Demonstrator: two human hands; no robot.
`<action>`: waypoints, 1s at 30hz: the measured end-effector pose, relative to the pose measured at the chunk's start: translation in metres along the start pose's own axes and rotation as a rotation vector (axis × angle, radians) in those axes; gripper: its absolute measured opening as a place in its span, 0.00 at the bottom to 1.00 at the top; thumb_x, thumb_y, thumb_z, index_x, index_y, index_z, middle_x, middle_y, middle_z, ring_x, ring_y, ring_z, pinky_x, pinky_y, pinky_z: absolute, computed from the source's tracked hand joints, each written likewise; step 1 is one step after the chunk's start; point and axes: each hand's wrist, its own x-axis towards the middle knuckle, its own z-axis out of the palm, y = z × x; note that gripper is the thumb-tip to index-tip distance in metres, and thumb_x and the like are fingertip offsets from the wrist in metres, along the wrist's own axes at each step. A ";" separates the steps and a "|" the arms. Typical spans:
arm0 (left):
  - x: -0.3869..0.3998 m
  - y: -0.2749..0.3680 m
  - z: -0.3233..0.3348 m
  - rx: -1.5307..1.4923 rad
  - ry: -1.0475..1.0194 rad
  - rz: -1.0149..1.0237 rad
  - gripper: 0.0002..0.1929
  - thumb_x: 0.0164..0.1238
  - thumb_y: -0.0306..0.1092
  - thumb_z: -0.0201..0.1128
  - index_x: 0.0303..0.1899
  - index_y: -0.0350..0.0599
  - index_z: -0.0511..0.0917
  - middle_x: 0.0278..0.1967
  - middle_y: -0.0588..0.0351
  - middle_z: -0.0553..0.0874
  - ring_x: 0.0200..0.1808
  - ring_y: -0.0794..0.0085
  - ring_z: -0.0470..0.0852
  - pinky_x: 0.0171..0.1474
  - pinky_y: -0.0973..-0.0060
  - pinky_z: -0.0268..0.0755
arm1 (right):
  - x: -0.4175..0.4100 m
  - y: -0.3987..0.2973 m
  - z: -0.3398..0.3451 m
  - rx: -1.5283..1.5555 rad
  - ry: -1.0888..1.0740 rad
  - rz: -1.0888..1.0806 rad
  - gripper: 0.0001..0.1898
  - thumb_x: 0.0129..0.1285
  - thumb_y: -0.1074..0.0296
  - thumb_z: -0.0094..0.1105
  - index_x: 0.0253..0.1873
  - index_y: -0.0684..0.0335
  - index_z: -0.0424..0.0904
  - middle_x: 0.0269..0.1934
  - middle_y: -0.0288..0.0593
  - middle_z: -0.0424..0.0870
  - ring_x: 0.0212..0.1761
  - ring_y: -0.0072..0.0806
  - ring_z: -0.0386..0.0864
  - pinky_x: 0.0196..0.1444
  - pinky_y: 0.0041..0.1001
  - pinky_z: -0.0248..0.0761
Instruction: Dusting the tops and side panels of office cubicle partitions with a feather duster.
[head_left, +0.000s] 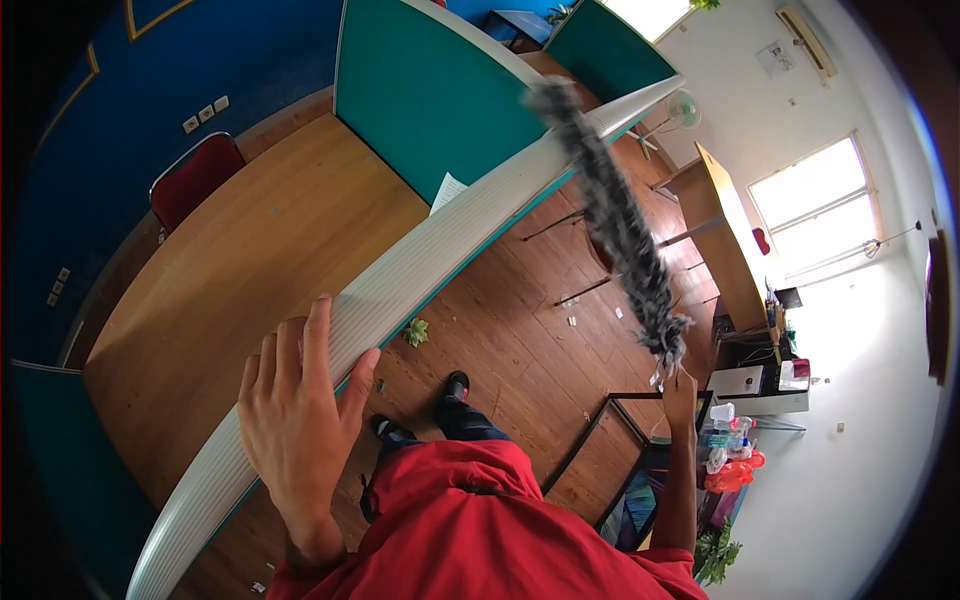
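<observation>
My right hand (679, 397) is closed around the handle end of a fluffy grey duster (619, 217). The duster reaches up and to the left, blurred, its far end over the pale ribbed top rail (427, 255) of a green office partition (442, 97). Whether its tip touches the rail I cannot tell. My left hand (300, 412) lies over the same rail nearer to me, fingers stretched out and thumb apart on the side towards me. It holds no loose thing. Beyond the rail is a wooden desk top (277, 217), with a white paper (448, 193) by the partition.
A red chair (196, 180) stands behind the desk by a blue wall. On the wooden floor (480, 337) lie a green leaf (415, 332) and small scraps. To my right are a black frame (577, 442), plastic bottles and bags (731, 457), and another table (712, 232).
</observation>
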 end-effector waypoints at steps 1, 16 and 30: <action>0.000 0.000 0.000 0.003 0.007 0.013 0.25 0.67 0.50 0.61 0.56 0.40 0.74 0.38 0.52 0.80 0.39 0.60 0.81 0.42 0.66 0.74 | 0.000 0.001 0.001 0.039 -0.018 -0.075 0.11 0.69 0.69 0.48 0.41 0.72 0.76 0.28 0.64 0.73 0.24 0.51 0.69 0.30 0.38 0.65; -0.001 -0.001 -0.002 -0.040 -0.076 -0.042 0.26 0.66 0.50 0.61 0.58 0.42 0.74 0.42 0.51 0.82 0.43 0.58 0.82 0.44 0.62 0.74 | -0.015 0.008 0.012 -0.101 0.026 -0.347 0.10 0.63 0.68 0.57 0.32 0.69 0.75 0.23 0.55 0.76 0.25 0.52 0.73 0.32 0.40 0.65; 0.000 -0.002 -0.002 -0.055 -0.079 -0.047 0.26 0.65 0.48 0.62 0.58 0.40 0.73 0.42 0.51 0.81 0.42 0.58 0.81 0.45 0.63 0.73 | 0.024 -0.022 -0.084 -0.281 0.073 -0.390 0.11 0.62 0.65 0.59 0.36 0.70 0.78 0.29 0.57 0.77 0.34 0.54 0.74 0.39 0.44 0.67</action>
